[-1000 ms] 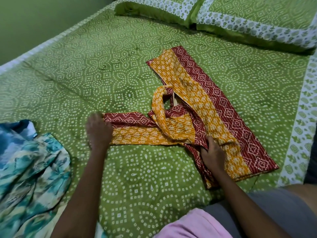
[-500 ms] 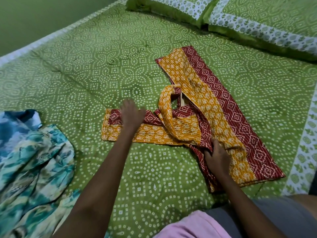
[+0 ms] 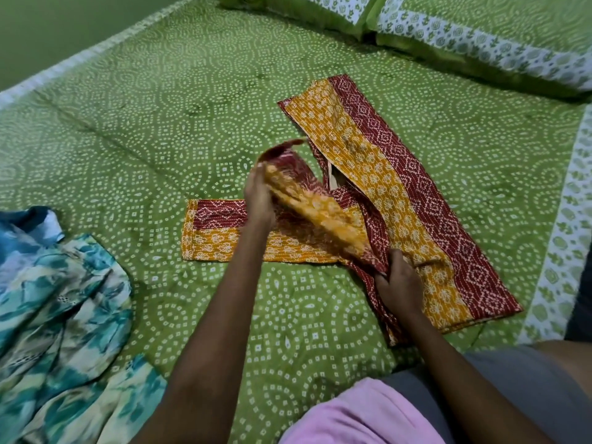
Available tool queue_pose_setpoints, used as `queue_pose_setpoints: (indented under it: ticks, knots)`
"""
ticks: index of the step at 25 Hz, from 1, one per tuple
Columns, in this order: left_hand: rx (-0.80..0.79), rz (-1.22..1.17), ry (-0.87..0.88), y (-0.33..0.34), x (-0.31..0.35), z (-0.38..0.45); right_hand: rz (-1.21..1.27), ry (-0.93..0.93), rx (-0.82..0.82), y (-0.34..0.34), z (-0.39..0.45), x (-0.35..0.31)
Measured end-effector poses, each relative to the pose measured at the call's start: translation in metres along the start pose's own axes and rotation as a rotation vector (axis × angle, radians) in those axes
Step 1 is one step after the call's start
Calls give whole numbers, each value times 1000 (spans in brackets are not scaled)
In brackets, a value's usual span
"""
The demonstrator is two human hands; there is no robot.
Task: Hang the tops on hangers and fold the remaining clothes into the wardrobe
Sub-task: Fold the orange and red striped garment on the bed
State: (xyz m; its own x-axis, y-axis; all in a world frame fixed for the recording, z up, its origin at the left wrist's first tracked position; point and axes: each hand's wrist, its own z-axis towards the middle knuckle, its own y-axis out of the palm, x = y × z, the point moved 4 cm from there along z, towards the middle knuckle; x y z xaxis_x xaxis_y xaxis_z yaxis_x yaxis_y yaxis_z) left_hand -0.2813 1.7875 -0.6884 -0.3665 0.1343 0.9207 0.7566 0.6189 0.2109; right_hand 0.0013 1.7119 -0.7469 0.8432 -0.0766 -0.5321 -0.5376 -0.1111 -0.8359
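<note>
A yellow and maroon printed garment [image 3: 397,193] lies spread on the green bed [image 3: 160,123]. One leg runs away to the upper middle, another lies flat to the left. My left hand [image 3: 259,200] grips a blurred fold of the waist part and holds it lifted above the flat leg. My right hand [image 3: 398,283] grips the maroon edge of the same garment near its lower end, pressed onto the bed. A blue and teal patterned garment [image 3: 61,302] lies crumpled at the left edge.
Two green pillows with white printed borders [image 3: 464,30] lie at the head of the bed, top right. A white border runs down the bed's right side [image 3: 563,225]. My grey and pink clothed lap [image 3: 384,411] fills the bottom right. A green wall stands at top left.
My left hand moved right from the end of the flat leg, took hold of the bunched waist fold and lifted it up. My right hand kept its grip on the maroon edge.
</note>
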Motion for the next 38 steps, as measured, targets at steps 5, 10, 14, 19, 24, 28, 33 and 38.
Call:
queue_pose_setpoints:
  ticks: [5, 10, 14, 19, 24, 28, 33, 38]
  knots:
    - [-202, -479, -420, -46, -20, -37, -32, 8, -10, -1, -1, -1]
    - [-204, -266, -431, -41, -23, -47, 1, 6, -7, -3, -2, -2]
    - [-31, -439, -332, -51, -27, -40, 3, 10, -15, -3, -3, -2]
    - [1, -452, -356, -57, -31, -45, 15, -2, -71, -5, -5, -4]
    - [-8, -294, -312, -58, -17, -46, 64, -41, -113, -5, -9, -5]
    - [-2, -49, -90, -72, 4, -40, 94, -14, -98, -3, -7, -1]
    - [254, -36, -208, -124, -12, -25, 95, 20, -108, -2, -6, 0]
    - [432, -84, -93, -146, -11, -33, 56, 10, -89, -3, -5, -1]
